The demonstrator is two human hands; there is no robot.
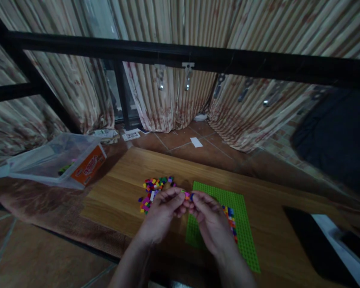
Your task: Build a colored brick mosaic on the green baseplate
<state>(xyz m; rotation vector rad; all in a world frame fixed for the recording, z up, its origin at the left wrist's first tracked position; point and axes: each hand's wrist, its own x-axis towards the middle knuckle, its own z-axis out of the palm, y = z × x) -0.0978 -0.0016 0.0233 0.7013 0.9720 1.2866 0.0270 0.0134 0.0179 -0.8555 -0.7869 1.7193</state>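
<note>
Beneath the green baseplate [242,230], a wooden worktop [117,196], probably for flat support. Well left of the baseplate, a clear box [52,170], perhaps aside to save room. Over the baseplate's left part, the right hand [211,222]; just left of it, the left hand [162,212], close together likely for fine control. Left of the baseplate too, a brick pile [156,185], seemingly for easy reach. On the baseplate, partly hidden by the right hand, multicoloured brick rows [230,218]. Near its upper left edge, pinched in narrowed fingers: small bright bricks [187,195] on the left, a dark blue brick [192,197] on the right.

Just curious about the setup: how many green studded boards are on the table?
1. The green board lies on the wooden table, right of the brick pile and partly behind the right hand; another underneath would be hidden.
</note>
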